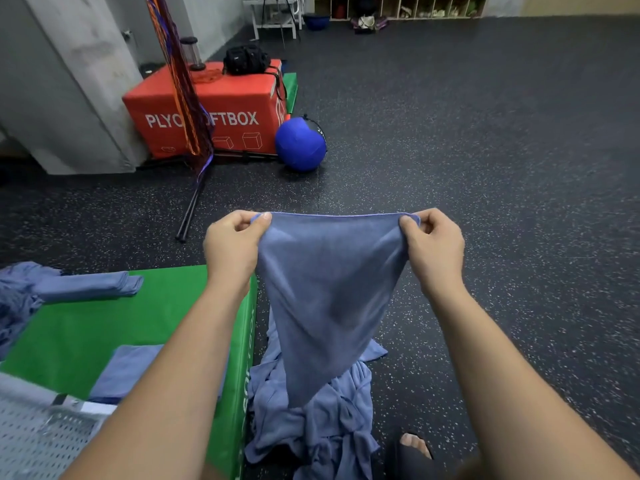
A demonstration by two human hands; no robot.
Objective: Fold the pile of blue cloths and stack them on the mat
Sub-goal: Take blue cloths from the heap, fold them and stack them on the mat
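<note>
- The pile of cloths (pixel 311 431) lay beside the mat (pixel 121 320), partly hidden behind the hanging cloth (pixel 329 289).
- A folded cloth (pixel 128 370) on the mat was partly covered by the left forearm (pixel 173 386).
- The left hand (pixel 232 247) and right hand (pixel 433 247) each pinched an upper corner of the hanging cloth.

One view is supplied, from a wide-angle camera worn on the person's head. It faces forward and down, along both bare forearms. The left hand (pixel 231 244) and right hand (pixel 433 244) sit close to the lens at frame centre, each pinching a top corner of the thin blue cloth (pixel 329 299). Beyond the hands, dark speckled rubber flooring (pixel 485 133) runs to wooden cubby shelving (pixel 429 6) at the top edge. Below and left of the left hand, the green padded mat (pixel 104 323) fills the lower-left corner.
</note>
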